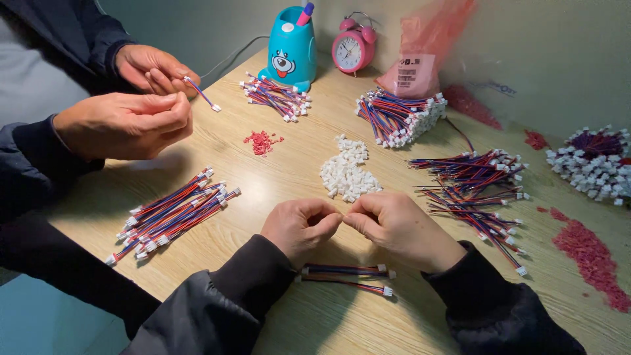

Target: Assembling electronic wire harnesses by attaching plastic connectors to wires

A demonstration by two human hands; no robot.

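From my feed, my left hand [299, 227] and right hand [401, 227] meet fingertip to fingertip over the pale wooden worktop [296, 315], each grip pinched shut on something too small to make out. Just below them lie a few finished red-and-blue wire leads with white plugs [345, 276]. I judge much is left: a heap of loose white plastic connector housings [345, 172] and a fan of unsorted wires [476, 190] wait nearby, while a co-worker's hands [131, 121] handle another lead.
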